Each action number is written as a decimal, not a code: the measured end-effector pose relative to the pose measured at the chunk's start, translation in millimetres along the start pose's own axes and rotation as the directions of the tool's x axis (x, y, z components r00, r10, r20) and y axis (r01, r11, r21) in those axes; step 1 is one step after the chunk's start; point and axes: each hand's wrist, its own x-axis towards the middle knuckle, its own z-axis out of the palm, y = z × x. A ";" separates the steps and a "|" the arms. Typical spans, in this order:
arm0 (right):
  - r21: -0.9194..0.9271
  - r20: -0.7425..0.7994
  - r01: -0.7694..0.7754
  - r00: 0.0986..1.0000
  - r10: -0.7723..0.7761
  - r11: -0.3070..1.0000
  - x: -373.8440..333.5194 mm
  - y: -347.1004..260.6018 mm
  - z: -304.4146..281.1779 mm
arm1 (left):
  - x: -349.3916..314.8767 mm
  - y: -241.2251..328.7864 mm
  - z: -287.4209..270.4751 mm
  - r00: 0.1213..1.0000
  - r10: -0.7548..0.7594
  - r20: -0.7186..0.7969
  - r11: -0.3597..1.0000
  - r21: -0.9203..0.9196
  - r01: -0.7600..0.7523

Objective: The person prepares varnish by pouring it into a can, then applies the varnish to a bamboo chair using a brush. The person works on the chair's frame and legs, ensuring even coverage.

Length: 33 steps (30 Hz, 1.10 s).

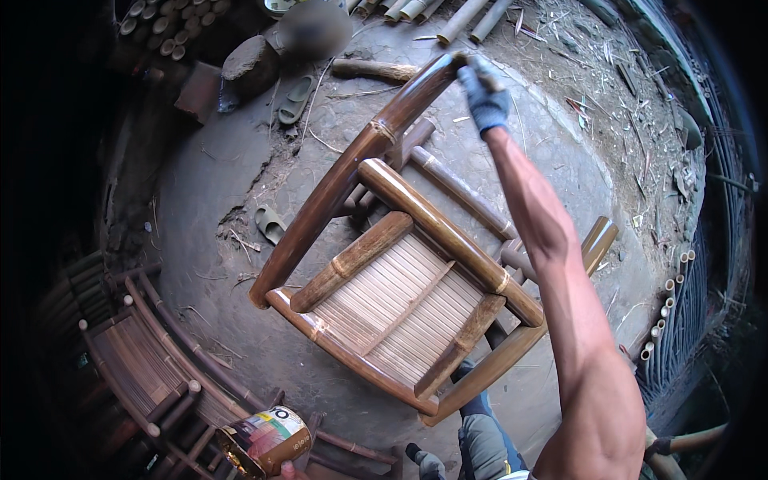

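A brown, glossy bamboo chair lies tilted before me, its slatted panel facing up. My right hand, in a blue-grey glove, is closed at the far end of the chair's long thick bamboo rail. Whatever its fingers hold is too small and blurred to make out. At the lower edge a tilted open can with a colourful label and brown drips down its side shows dark, shiny liquid at its mouth. Only a bit of my left hand shows, closed at the can's base; the rest is cut off.
A second bamboo seat stands at the lower left. Two sandals lie apart on the grey floor, near a log. Cut bamboo poles lie at the back, with shavings to the right. My leg is beside the chair.
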 end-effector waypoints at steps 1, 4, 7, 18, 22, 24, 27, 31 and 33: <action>0.109 0.049 0.106 0.992 -0.112 0.988 -34.4 -22.7 7.2 | -0.4 7.3 0.8 1.000 -0.004 -0.003 1.000 0.001 0.004; 0.707 0.238 0.130 0.882 -0.407 0.695 -105.2 -66.8 7.9 | 6.6 24.0 8.9 1.000 -0.012 0.024 1.000 -0.026 0.012; 0.526 0.704 -0.498 0.710 -0.024 0.690 -104.7 -63.6 7.4 | 4.3 39.2 9.5 0.999 -0.011 0.034 0.999 -0.050 0.013; 0.825 0.459 -0.484 0.275 0.844 -0.291 -70.0 -40.1 23.1 | 13.7 23.3 12.9 0.997 -0.036 0.064 0.929 -0.365 0.057; 0.689 0.533 -0.596 0.031 0.846 -0.412 -128.6 -89.5 27.2 | 8.8 34.0 14.5 0.999 -0.016 0.047 0.915 -0.402 0.034; 0.641 0.586 -0.644 0.059 0.808 -0.418 -128.0 -83.2 22.6 | 7.1 34.7 15.7 1.000 -0.005 0.011 0.912 -0.409 0.009; 0.472 0.578 -0.847 0.088 0.812 -0.244 -123.6 -90.9 16.6 | -2.2 29.0 8.5 0.999 -0.024 0.027 0.914 -0.404 0.033; 0.420 0.536 -0.896 0.118 0.836 -0.143 -124.7 -98.9 16.5 | 1.5 33.1 10.8 0.993 -0.050 0.106 0.919 -0.384 0.088; 0.421 0.528 -0.897 0.119 0.841 -0.138 -106.5 -98.9 22.8 | -5.9 33.4 16.8 0.999 -0.041 0.029 0.901 -0.431 0.050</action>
